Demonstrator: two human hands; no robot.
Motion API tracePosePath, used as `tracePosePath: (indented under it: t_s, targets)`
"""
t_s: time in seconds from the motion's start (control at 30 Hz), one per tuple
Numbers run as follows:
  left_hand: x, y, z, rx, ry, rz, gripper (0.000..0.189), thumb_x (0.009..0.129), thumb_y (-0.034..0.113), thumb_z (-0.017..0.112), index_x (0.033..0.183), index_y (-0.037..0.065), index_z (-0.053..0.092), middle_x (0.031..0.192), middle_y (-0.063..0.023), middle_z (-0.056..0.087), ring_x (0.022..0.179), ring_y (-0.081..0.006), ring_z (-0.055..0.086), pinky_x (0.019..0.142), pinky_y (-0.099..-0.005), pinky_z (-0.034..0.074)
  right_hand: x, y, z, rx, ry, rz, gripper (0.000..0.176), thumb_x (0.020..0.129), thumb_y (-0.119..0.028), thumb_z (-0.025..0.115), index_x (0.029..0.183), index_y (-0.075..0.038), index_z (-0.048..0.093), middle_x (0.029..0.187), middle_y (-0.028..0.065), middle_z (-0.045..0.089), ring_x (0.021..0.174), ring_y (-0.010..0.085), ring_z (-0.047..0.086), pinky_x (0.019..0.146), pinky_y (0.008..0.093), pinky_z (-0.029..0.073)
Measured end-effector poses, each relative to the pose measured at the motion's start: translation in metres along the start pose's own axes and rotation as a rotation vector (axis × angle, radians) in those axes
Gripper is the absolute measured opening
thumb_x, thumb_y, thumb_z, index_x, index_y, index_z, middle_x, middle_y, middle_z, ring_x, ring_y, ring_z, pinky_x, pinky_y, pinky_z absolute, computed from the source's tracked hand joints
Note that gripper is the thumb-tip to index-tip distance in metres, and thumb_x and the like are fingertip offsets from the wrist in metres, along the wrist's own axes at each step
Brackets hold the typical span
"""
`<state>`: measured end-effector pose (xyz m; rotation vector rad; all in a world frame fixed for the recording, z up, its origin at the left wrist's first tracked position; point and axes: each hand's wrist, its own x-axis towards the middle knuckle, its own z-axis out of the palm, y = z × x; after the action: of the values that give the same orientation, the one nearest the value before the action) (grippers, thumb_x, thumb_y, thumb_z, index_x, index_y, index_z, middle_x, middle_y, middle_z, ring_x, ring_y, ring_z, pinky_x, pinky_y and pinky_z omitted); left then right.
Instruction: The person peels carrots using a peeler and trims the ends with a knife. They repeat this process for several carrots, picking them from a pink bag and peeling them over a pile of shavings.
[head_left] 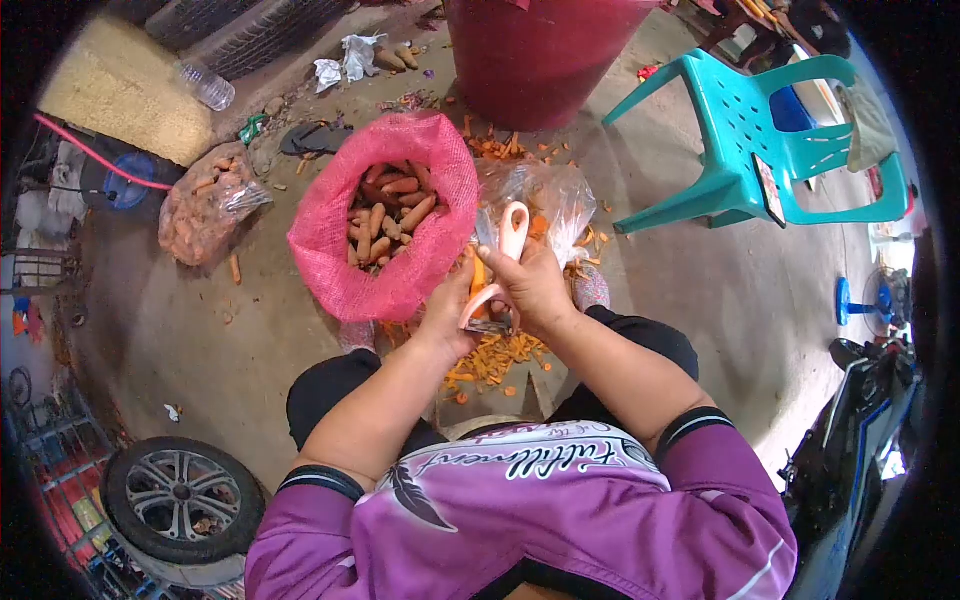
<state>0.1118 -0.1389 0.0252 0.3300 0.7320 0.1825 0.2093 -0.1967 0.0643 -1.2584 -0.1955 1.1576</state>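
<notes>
My right hand (540,287) is closed on a pale pink peeler (513,232), its looped head low between my hands. My left hand (447,312) is wrapped round an orange carrot (478,272), mostly hidden by the fingers and the peeler. Left of my hands stands an open pink mesh sack (322,237) with several unpeeled carrots (377,220) inside. Just beyond my hands lies a clear plastic bag (568,195) with orange pieces in it. Orange peelings (490,362) are scattered on the floor below my hands.
A big red tub (545,60) stands ahead. At right are a teal plastic chair (735,120) and a motorcycle (850,430). A filled plastic bag (210,215) sits at left, above a wheel (183,495). A dark slipper (315,138) lies behind the sack.
</notes>
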Motion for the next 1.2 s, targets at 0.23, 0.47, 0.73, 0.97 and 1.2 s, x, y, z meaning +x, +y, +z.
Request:
tracePosePath:
  t_s: [0.23, 0.47, 0.73, 0.97, 1.2]
  targets:
    - [0.011, -0.015, -0.014, 0.015, -0.003, -0.028, 0.029, 0.087, 0.035, 0.041, 0.094, 0.008, 0.050, 0.065, -0.0020, 0.049, 0.052, -0.0108, 0.048, 0.045, -0.0233, 0.044, 0.035, 0.006, -0.026, -0.259, 0.261, -0.087, 0.025, 0.074, -0.020, 0.063, 0.082, 0.001, 0.050, 0.057, 0.0024, 0.048, 0.040, 0.0100, 0.044, 0.034, 0.0227, 0.035]
    - [0.000, -0.007, 0.000, 0.078, -0.042, -0.071, 0.029, 0.087, 0.037, 0.040, 0.095, 0.011, 0.049, 0.069, -0.0007, 0.048, 0.057, -0.0111, 0.047, 0.047, -0.0240, 0.041, 0.063, -0.011, -0.052, 0.024, 0.417, -0.248, 0.024, 0.075, -0.019, 0.063, 0.076, 0.000, 0.049, 0.060, 0.0044, 0.051, 0.041, 0.0111, 0.047, 0.034, 0.0223, 0.036]
    - [0.000, -0.005, -0.001, -0.043, -0.143, -0.049, 0.031, 0.085, 0.038, 0.043, 0.094, 0.010, 0.050, 0.073, -0.0016, 0.052, 0.061, -0.0112, 0.053, 0.052, -0.0243, 0.044, 0.010, 0.005, -0.012, -0.078, 0.007, 0.033, 0.023, 0.075, -0.017, 0.061, 0.085, -0.002, 0.047, 0.062, 0.0031, 0.052, 0.043, 0.0080, 0.049, 0.032, 0.0183, 0.037]
    - [0.007, -0.015, -0.012, -0.025, -0.192, -0.113, 0.029, 0.088, 0.036, 0.037, 0.100, 0.011, 0.047, 0.074, -0.0019, 0.048, 0.059, -0.0126, 0.048, 0.048, -0.0264, 0.043, 0.056, -0.001, -0.044, -0.108, 0.410, -0.305, 0.025, 0.074, -0.021, 0.063, 0.081, -0.001, 0.049, 0.061, 0.0036, 0.050, 0.043, 0.0104, 0.047, 0.035, 0.0222, 0.037]
    - [-0.003, -0.001, 0.007, 0.166, 0.065, -0.020, 0.035, 0.087, 0.042, 0.038, 0.096, 0.010, 0.048, 0.073, -0.0020, 0.048, 0.057, -0.0105, 0.047, 0.045, -0.0229, 0.042, 0.030, -0.018, -0.025, -0.031, 0.258, -0.151, 0.023, 0.073, -0.019, 0.064, 0.074, -0.002, 0.049, 0.058, 0.0035, 0.051, 0.041, 0.0111, 0.049, 0.035, 0.0216, 0.039]
